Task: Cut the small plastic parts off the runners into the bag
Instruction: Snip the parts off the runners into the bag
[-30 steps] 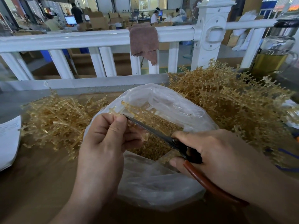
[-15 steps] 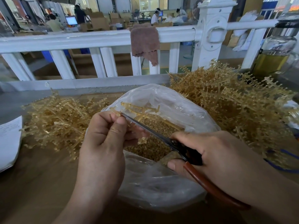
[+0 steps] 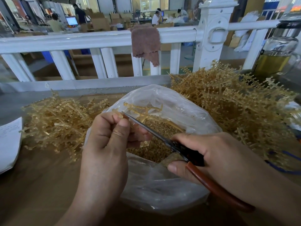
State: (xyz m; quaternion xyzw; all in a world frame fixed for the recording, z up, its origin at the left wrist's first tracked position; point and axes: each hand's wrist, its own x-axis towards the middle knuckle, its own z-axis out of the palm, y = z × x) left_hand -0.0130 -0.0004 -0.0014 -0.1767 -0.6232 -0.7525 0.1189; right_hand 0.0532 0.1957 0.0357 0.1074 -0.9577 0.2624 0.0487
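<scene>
My left hand [image 3: 105, 139] pinches an amber plastic runner [image 3: 143, 109] over the mouth of a clear plastic bag [image 3: 162, 185]. My right hand [image 3: 216, 159] grips scissors [image 3: 156, 134] with red-brown handles; the blades point up-left, their tip beside my left fingertips and the runner. Small cut amber parts [image 3: 156, 144] fill the bottom of the bag. Whether the blades are closed on the runner is hard to tell.
A heap of amber runners [image 3: 55, 121] lies left of the bag, a bigger heap [image 3: 236, 108] to the right. Paper sheets [image 3: 8, 142] lie at the left edge. A glass jar with yellow liquid [image 3: 276, 54] stands far right. Behind runs a white railing [image 3: 97, 39] with a brown cloth [image 3: 145, 41].
The runner's far end has turned further up over the bag and the scissor tip sits closer to my left fingertips. Both hands stay over the bag.
</scene>
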